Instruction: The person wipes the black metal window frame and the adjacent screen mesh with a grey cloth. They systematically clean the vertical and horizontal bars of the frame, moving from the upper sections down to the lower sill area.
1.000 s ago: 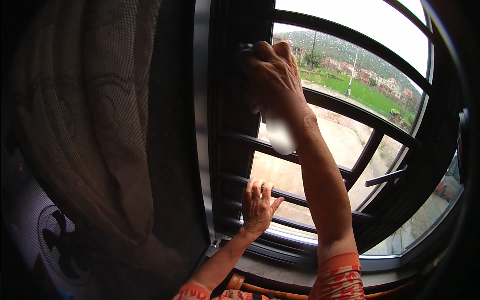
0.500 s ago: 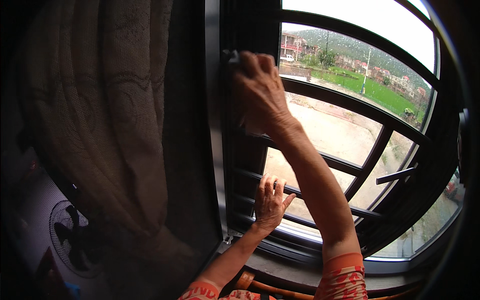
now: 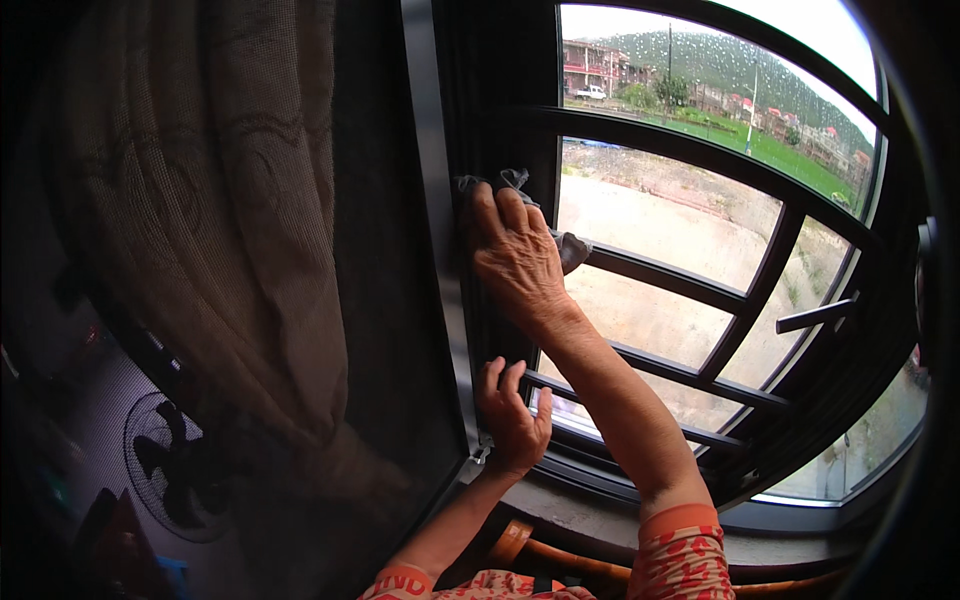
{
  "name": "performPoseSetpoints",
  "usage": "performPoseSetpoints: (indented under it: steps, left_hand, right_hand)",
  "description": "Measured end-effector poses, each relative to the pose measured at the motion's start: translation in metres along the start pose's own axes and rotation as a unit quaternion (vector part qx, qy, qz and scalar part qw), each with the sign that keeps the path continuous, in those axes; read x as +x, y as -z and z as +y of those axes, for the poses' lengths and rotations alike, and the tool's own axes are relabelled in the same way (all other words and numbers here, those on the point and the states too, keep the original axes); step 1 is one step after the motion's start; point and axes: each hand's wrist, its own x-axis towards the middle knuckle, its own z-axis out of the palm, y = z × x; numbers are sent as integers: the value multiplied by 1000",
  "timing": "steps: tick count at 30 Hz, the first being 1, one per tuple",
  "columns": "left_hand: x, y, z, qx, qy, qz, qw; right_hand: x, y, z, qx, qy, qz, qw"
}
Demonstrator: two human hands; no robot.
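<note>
My right hand presses a crumpled grey cloth against the dark inner edge of the window frame. Parts of the cloth stick out above the fingers and to the right of the hand; the rest is under the palm. Lower down, my left hand rests at the left end of the lower window bars, fingers apart and slightly bent, thumb raised. It appears to hold nothing. Dark bars cross the window opening on the right of both hands.
A mesh screen panel with a light metal edge stands left of my hands, a brown curtain behind it. A fan shows lower left. A window handle juts out at right. Below lie a sill and an orange-brown rail.
My right hand has moved down the frame with the cloth, and more of the cloth shows. My left hand has shifted slightly left, toward the frame's edge. The view has tilted a little.
</note>
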Motion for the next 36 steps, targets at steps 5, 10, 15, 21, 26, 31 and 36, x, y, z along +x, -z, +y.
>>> performPoseSetpoints:
  steps: [5,10,15,21,26,31,36]
  left_hand:
    - [16,20,-8,69,-11,54,996]
    - [21,35,-28,27,15,49,998]
    - [22,38,-30,25,43,12,999]
    - [21,44,-33,78,38,-25,996]
    - [21,43,-31,100,24,-48,993]
    - [23,40,-27,110,0,-48,993]
    - [22,42,-27,104,19,-59,993]
  right_hand:
    - [-21,16,1,92,10,-135,987]
    - [-9,18,15,177,-88,71,978]
    - [3,-2,10,75,-120,23,990]
    - [-25,-1,-8,70,-81,11,994]
    - [-21,17,2,182,-118,-24,976]
    - [10,-1,20,119,-166,151,967]
    - [17,-5,14,7,-158,114,981]
